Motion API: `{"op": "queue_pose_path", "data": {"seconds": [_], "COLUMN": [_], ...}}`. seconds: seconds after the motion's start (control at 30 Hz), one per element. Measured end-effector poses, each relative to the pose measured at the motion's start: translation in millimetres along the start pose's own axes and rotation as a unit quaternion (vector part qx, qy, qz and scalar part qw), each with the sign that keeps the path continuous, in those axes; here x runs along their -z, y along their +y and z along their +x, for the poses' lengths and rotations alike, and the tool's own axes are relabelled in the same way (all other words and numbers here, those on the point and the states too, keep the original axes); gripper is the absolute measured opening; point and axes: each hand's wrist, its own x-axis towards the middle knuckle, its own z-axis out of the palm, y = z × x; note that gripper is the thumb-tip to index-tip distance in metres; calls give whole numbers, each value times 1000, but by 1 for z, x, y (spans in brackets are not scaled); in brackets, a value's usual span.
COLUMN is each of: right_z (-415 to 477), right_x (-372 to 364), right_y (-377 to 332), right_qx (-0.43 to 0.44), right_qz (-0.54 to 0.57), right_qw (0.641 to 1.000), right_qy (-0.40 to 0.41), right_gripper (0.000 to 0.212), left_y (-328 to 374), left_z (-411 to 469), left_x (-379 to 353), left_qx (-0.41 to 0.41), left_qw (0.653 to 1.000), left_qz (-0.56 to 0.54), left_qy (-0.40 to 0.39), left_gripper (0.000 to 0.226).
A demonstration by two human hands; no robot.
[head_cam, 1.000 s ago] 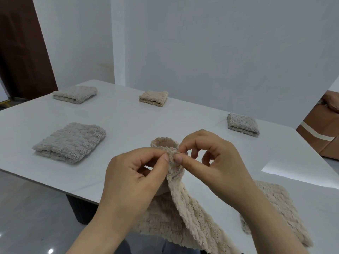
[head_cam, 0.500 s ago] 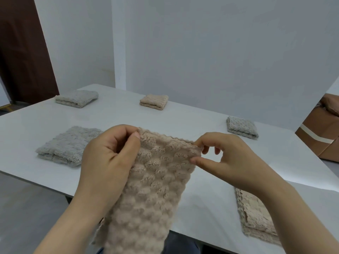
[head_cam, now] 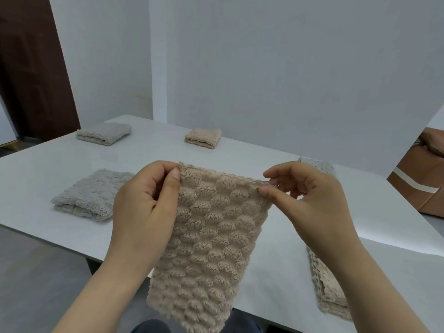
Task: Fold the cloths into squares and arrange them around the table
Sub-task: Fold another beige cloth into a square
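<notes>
A beige bobbled cloth (head_cam: 211,241) hangs in the air over the near edge of the white table (head_cam: 240,159). My left hand (head_cam: 146,207) pinches its top left corner between thumb and fingers. My right hand (head_cam: 310,200) pinches the top right corner. The cloth's top edge is stretched between the two hands and its lower end drops below the table edge. Folded cloths lie on the table: a grey one (head_cam: 89,195) at the near left, a grey one (head_cam: 104,133) at the far left, a beige one (head_cam: 203,137) at the far middle, and a grey one (head_cam: 319,165) partly behind my right hand.
A stack of beige cloths (head_cam: 329,287) lies at the near right of the table, partly under my right forearm. A brown sofa (head_cam: 422,183) stands past the table's right end. A dark door (head_cam: 31,68) is at the left. White walls stand behind the table.
My hands have moved apart from a bunched grip, spreading the cloth's top edge out flat. The cloth came up off the table and now hangs.
</notes>
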Motion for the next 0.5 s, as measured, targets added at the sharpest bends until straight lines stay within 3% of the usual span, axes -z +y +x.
{"op": "queue_pose_path", "data": {"seconds": [0.37, 0.5], "right_z": [-2, -1], "right_x": [3, -4], "right_y": [5, -5], "right_qx": [0, 34], "right_qz": [-70, -30], "right_qw": [998, 996], "right_qy": [-10, -79], "right_gripper": [16, 28], "left_y": [3, 6], "left_z": [1, -1], "left_x": [-9, -13], "left_qx": [-25, -27], "left_qw": [999, 998], "left_qz": [6, 7], "left_qy": [-39, -64], "left_gripper": [22, 20]}}
